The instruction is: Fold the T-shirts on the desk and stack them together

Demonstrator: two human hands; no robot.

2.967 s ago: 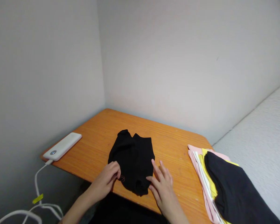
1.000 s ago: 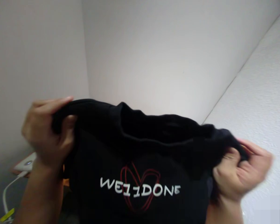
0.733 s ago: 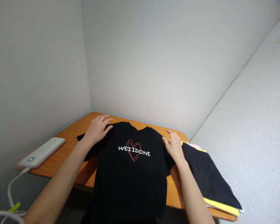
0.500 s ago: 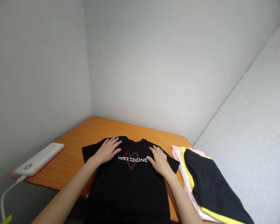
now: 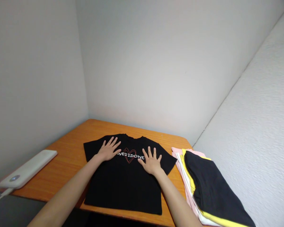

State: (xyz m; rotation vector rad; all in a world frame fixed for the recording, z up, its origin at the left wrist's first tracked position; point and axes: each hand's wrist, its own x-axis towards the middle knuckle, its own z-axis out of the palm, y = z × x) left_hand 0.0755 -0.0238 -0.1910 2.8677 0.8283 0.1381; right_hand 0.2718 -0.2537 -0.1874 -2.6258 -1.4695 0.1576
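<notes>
At centre of the orange wood-grain worktop (image 5: 68, 165): one black T-shirt (image 5: 123, 186) lies flat, front up, hem towards the wearer at 6 o'clock and collar (image 5: 126, 137) towards the wall corner at 12 o'clock. Both short sleeves are spread out, at 9 and 3 o'clock from the shirt's middle. Body looks smooth; no large folds seen. Hem sits close to the near edge of the worktop.

Chest print (image 5: 130, 155): white lettering "WE11DONE" over a red outlined heart, upper middle of the shirt.

Left hand (image 5: 107, 149): released, palm down on the chest at about 10 o'clock from the print, fingers spread towards the collar, no fabric gathered. Right hand (image 5: 151, 162): also released, palm down on the shirt at about 4 o'clock from the print, fingers fanned out, nothing pinched. Neither hand is clenched. Both forearms enter from the bottom of the frame.

At 9 o'clock from the shirt, well apart from it: white power bank (image 5: 26, 168) lying flat near the worktop's left edge, with a white cable (image 5: 0, 194) leaving its near end.

At 3 o'clock, just beside the right sleeve: stack of folded clothes (image 5: 210, 186) with black on top and pink, white and yellow edges showing beneath. Pale textured surface (image 5: 255, 126) runs along its right side.
</notes>
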